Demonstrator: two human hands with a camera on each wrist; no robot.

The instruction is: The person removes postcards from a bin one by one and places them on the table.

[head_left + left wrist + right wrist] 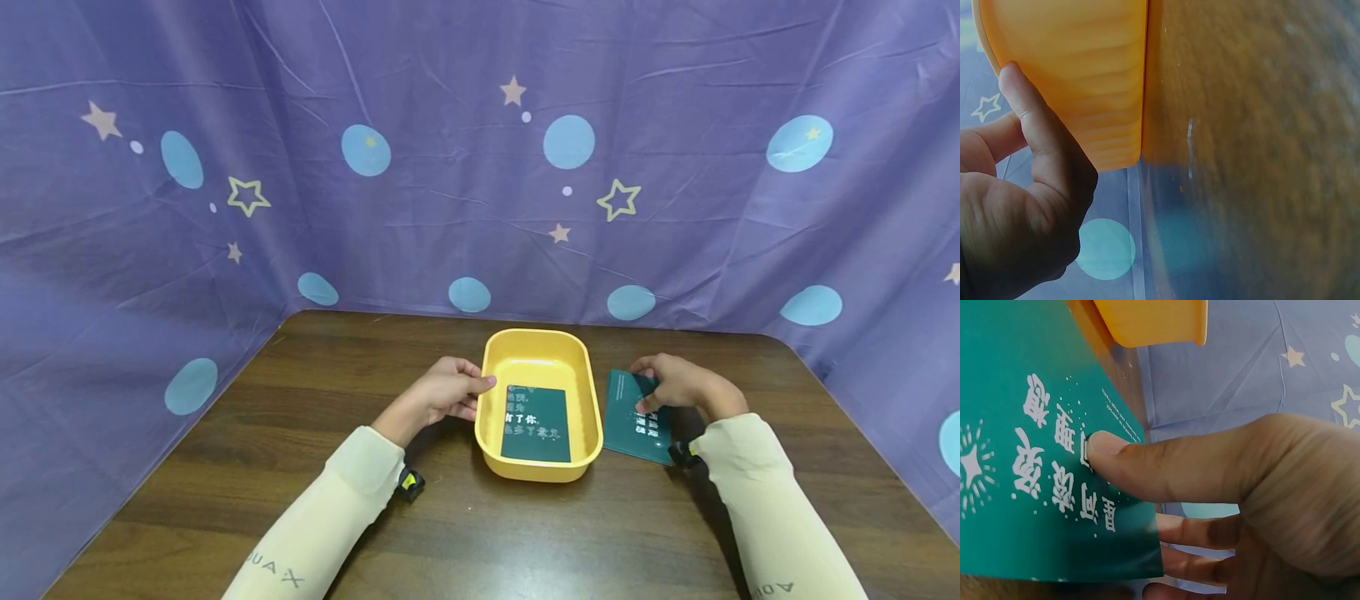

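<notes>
A yellow plastic basin (pixel 590 437) stands on the table, with a green booklet (pixel 536 433) bearing white lettering flat inside it. My left hand (pixel 447 389) holds the basin's left side, thumb at the rim and fingers along the outer wall; in the left wrist view that hand (pixel 1041 181) is beside the ribbed wall (pixel 1085 81). To the right of the basin is a second thin green booklet (pixel 633 429), also with white characters. My right hand (pixel 681 385) pinches it near its far edge. In the right wrist view the thumb (pixel 1166 462) lies on the cover and the other fingers are partly hidden behind it.
The brown wooden table (pixel 300 400) reaches back to a purple curtain (pixel 450 167) printed with stars and blue dots, which also hangs along both sides. A black strap device (pixel 410 483) sits at the left wrist, and another (pixel 682 455) at the right.
</notes>
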